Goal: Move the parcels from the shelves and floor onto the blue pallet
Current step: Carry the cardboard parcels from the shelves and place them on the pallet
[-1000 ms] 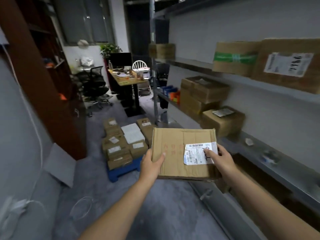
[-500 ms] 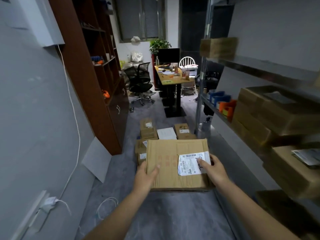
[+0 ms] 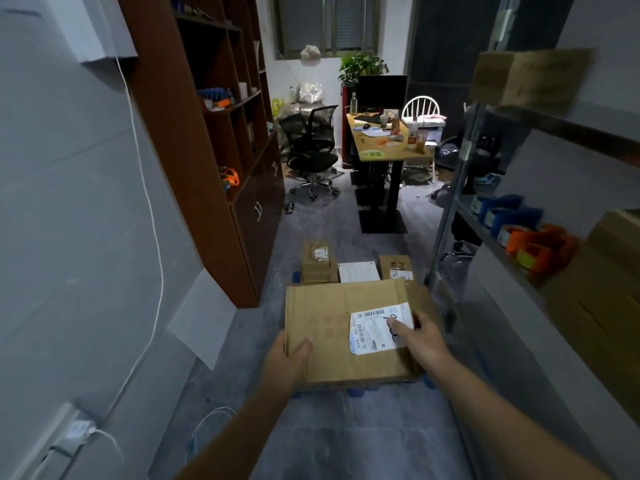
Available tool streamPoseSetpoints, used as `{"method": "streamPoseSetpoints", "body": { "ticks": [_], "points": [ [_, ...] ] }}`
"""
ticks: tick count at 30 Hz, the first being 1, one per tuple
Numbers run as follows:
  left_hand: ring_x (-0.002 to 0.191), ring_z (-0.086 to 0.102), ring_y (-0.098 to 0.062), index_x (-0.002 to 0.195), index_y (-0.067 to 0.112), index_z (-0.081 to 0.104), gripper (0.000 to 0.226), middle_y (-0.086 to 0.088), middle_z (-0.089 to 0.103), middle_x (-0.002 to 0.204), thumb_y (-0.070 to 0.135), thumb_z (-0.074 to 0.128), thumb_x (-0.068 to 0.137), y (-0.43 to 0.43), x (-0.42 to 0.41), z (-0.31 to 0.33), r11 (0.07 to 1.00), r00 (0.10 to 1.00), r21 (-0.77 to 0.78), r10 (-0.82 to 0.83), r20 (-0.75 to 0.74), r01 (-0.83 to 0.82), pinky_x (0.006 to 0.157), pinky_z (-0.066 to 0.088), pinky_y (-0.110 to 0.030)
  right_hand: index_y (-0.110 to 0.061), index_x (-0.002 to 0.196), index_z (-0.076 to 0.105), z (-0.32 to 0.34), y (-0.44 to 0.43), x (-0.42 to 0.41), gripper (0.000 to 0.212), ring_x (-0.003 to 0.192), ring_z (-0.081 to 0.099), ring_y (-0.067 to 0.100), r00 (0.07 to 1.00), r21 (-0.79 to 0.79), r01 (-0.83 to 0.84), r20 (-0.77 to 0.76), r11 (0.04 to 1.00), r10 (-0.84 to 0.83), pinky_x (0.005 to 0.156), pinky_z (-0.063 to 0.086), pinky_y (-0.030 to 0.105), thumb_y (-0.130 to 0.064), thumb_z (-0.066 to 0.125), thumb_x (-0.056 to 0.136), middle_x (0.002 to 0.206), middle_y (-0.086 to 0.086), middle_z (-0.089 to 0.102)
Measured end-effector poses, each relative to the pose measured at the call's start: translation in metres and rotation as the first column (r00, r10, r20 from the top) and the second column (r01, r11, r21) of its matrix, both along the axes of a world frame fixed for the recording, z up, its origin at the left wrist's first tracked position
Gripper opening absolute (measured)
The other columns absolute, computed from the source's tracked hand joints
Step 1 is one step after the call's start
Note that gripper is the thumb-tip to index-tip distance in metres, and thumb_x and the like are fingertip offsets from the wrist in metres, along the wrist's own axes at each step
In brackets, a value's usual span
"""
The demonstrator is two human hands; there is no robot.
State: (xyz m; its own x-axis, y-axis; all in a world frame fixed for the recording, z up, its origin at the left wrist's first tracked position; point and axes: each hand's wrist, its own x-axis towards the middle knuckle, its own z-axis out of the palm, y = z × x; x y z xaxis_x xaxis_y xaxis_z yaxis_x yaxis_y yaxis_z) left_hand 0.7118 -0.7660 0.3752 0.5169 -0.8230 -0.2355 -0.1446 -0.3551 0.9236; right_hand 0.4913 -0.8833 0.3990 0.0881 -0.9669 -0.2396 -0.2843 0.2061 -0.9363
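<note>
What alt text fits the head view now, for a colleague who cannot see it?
A person's left hand and right hand grip a flat cardboard parcel with a white label over the blue pallet, where smaller parcels lie beyond it. On the right runs metal shelving with more boxes, on the left a brown bookcase.

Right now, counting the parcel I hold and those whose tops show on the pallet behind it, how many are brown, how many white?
Brown cardboard parcels: 3 (large flat cardboard box in the left hand and right hand; small left box; small right box)
White flat parcel: 1
Total: 4, lower layers hidden
</note>
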Motion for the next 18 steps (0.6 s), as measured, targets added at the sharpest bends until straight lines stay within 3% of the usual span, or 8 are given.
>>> {"method": "streamPoseSetpoints", "body": {
  "ticks": [6, 8, 10, 14, 18],
  "points": [
    [0.117, 0.058, -0.026, 0.140, 0.015, 0.046, 0.051, -0.006, 0.060, 0.129, 0.032, 0.062, 0.095, -0.093, 0.074, 0.010, 0.997, 0.997, -0.073, 0.003, -0.074, -0.009, 0.102, 0.046, -0.051, -0.011, 0.123, 0.060, 0.014, -0.089, 0.075, 0.039, 0.078, 0.055, 0.002, 0.999, -0.081, -0.013, -0.050, 0.997, 0.009, 0.060, 0.039, 0.015, -0.025, 0.070, 0.088, 0.103, -0.005, 0.065],
    [0.111, 0.062, -0.024, 0.131, 0.017, 0.051, 0.042, -0.005, 0.064, 0.122, 0.029, 0.064, 0.093, -0.124, 0.101, 0.018, 0.996, 0.994, -0.091, 0.010, -0.109, -0.020, 0.100, 0.048, -0.049, -0.012, 0.122, 0.060, 0.021, -0.118, 0.102, 0.036, 0.076, 0.053, -0.001, 0.999, -0.081, 0.007, -0.050, 0.997, -0.011, 0.058, 0.038, 0.014, -0.025, 0.069, 0.089, 0.096, -0.009, 0.063],
    [0.103, 0.064, -0.021, 0.121, 0.023, 0.053, 0.030, -0.003, 0.067, 0.114, 0.025, 0.065, 0.093, -0.154, 0.127, 0.023, 0.994, 0.992, -0.109, 0.015, -0.125, -0.029, 0.097, 0.051, -0.046, -0.016, 0.121, 0.060, 0.026, -0.144, 0.128, 0.035, 0.075, 0.053, 0.000, 0.999, -0.071, 0.009, -0.048, 0.997, -0.013, 0.059, 0.039, 0.017, -0.027, 0.068, 0.090, 0.094, -0.010, 0.062],
    [0.096, 0.064, -0.012, 0.116, 0.030, 0.055, 0.024, 0.009, 0.066, 0.104, 0.023, 0.062, 0.094, -0.207, 0.167, 0.027, 0.992, 0.996, -0.125, -0.001, -0.094, -0.010, 0.092, 0.052, -0.040, -0.016, 0.128, 0.057, 0.034, -0.193, 0.166, 0.041, 0.091, 0.058, 0.016, 0.999, -0.044, 0.007, -0.046, 0.999, -0.009, 0.074, 0.043, 0.029, -0.029, 0.067, 0.090, 0.118, 0.004, 0.066],
    [0.096, 0.064, -0.012, 0.114, 0.029, 0.056, 0.023, 0.007, 0.066, 0.105, 0.025, 0.064, 0.093, -0.248, 0.185, 0.023, 0.997, 0.997, -0.076, -0.003, -0.082, -0.003, 0.091, 0.052, -0.036, -0.017, 0.130, 0.055, 0.025, -0.231, 0.184, 0.040, 0.077, 0.054, 0.006, 0.996, -0.008, 0.037, -0.082, 0.999, -0.037, 0.057, 0.038, 0.021, -0.030, 0.062, 0.093, 0.117, 0.003, 0.065]
  ]
}}
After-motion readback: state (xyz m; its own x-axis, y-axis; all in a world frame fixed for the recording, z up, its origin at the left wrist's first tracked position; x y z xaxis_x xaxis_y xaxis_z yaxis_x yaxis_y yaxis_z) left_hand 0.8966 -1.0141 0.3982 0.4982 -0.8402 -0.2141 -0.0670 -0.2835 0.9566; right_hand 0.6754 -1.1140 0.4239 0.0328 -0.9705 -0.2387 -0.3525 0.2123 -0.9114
